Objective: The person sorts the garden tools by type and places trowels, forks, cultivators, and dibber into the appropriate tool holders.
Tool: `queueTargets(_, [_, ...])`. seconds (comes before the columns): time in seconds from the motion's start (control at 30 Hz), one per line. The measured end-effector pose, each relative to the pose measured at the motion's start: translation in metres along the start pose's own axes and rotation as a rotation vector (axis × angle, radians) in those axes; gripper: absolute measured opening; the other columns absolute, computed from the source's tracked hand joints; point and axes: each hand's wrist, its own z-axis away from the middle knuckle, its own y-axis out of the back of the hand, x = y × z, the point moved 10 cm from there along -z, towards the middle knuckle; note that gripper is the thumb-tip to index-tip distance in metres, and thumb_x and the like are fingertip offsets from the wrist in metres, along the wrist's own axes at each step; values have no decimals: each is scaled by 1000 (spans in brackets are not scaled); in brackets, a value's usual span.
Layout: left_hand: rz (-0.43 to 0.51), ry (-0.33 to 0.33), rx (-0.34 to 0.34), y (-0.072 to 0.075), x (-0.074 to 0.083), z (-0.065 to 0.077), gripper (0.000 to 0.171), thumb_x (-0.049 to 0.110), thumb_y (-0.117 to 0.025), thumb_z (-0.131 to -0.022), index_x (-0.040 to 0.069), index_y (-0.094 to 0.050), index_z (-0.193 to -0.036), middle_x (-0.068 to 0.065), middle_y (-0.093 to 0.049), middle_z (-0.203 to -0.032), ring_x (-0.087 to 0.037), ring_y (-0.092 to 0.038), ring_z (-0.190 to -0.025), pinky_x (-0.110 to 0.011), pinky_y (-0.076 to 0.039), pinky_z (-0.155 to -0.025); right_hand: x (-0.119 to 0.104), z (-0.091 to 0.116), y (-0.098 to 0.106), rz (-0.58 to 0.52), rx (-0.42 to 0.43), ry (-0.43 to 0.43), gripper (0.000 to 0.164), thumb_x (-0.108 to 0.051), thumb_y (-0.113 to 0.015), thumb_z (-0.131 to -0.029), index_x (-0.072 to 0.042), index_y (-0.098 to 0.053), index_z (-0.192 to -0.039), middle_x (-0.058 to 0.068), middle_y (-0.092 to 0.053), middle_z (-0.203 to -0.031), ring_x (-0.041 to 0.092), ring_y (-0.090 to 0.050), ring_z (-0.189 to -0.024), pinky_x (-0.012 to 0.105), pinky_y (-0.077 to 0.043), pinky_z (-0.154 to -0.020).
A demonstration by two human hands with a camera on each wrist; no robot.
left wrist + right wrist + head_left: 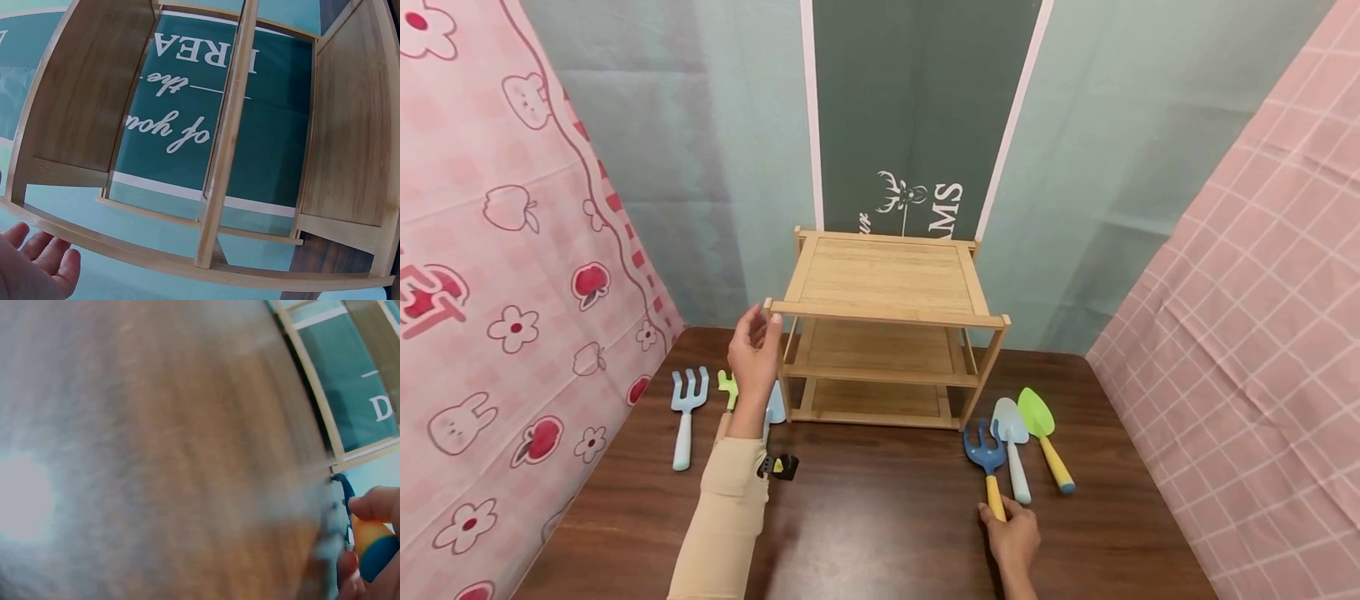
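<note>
Head view: right hand (1017, 535) grips yellow-handled blue plastic fork (987, 457), likely for control, toward brown desk's right edge (1137, 477); relaxed left hand (756, 352) flanks three-tier wooden rack (883, 277).

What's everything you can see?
table: 1, brown, picture's bottom
shelf: 1, light wood, on the table
left fork: 1, light blue, table's left
green tool: 1, green, beside it, partly hidden
blue tool: 1, light blue, beside shelf, partly hidden
dark fork: 1, dark blue and yellow, table's right
pale trowel: 1, whitish blue, beside it
green trowel: 1, green and yellow, rightmost
patterned cloth: 1, pink, left
lettered cloth: 1, teal and green, back
checked cloth: 1, pink, right
wrist gadget: 1, black, at sleeve
sleeve: 1, beige, bottom left
left grip: 1, bare, beside shelf
right grip: 1, bare, holding dark fork
</note>
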Motion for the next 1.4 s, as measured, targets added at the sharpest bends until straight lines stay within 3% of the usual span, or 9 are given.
queueTargets(0.27, [-14, 13, 4, -3, 0, -12, 43, 28, -63, -89, 2, -56, -123, -17, -58, -110, -27, -55, -100, -40, -41, -86, 8, 3, 9, -379, 82, -164, 46, -6, -68, -81, 9, -54, -122, 27, -62, -97, 16, -62, -59, 25, -49, -47])
queueTargets(0.37, [-33, 33, 0, -6, -2, -13, 43, 31, -62, -89, 1, -56, -120, -16, -57, -107, -27, -54, -99, -41, -40, -84, 9, 6, 10, -490, 108, -178, 47, -2, -65, -81, 7, -50, -125, 27, -60, -103, 6, -61, -57, 22, -50, -50])
queueTargets(0.47, [-41, 53, 7, -8, -4, -14, 43, 33, -63, -89, 1, -56, -116, -14, -56, -104, -26, -53, -98, -41, -39, -84, 6, 10, 15, -490, 140, -152, 43, -4, -66, -81, 5, -55, -122, 25, -59, -108, 0, -59, -58, 18, -49, -52])
queueTargets(0.63, [-33, 117, 9, -11, -10, -17, 41, 36, -62, -88, 2, -54, -111, -10, -55, -98, -21, -50, -90, -37, -38, -77, 3, 15, 25, -405, 228, -91, 42, -13, -69, -82, 2, -61, -119, 22, -60, -112, -1, -51, -76, 7, -39, -59])
queueTargets(0.8, [16, 168, 20, -12, -15, -19, 34, 30, -62, -87, 5, -53, -107, -6, -54, -91, -18, -47, -80, -33, -36, -71, 2, 20, 31, -469, 309, -50, 42, -14, -72, -81, 1, -62, -118, 22, -61, -112, -3, -49, -83, 4, -37, -61])
queueTargets(1.07, [29, 101, 58, -14, -12, -17, 33, 29, -61, -88, 3, -55, -106, -2, -53, -82, -15, -47, -73, -32, -36, -68, -2, 24, 39, -511, 384, -26, 42, -15, -75, -78, 2, -63, -116, 20, -62, -109, -4, -50, -81, 4, -38, -62])
queueTargets(1.17, [55, 79, 61, -15, -12, -17, 32, 29, -61, -89, 2, -55, -105, 0, -50, -79, -14, -45, -71, -32, -35, -67, -2, 25, 43, -600, 418, -16, 43, -15, -77, -76, 4, -65, -112, 15, -63, -104, 0, -53, -81, 6, -40, -64])
queueTargets(1.3, [119, 62, 45, -16, -14, -18, 29, 24, -60, -90, -1, -57, -103, -6, -49, -76, -14, -41, -70, -31, -33, -68, 11, 20, 42, -686, 517, 66, 40, -16, -82, -70, -1, -70, -105, 4, -68, -94, 2, -59, -79, 8, -41, -66])
queueTargets(1.4, [158, 70, 25, -18, -15, -18, 26, 22, -58, -91, -2, -57, -101, -12, -50, -79, -14, -42, -73, -30, -33, -71, 31, 9, 32, -739, 534, 126, 37, -17, -82, -71, -6, -71, -104, 4, -70, -87, 5, -64, -77, 11, -46, -66])
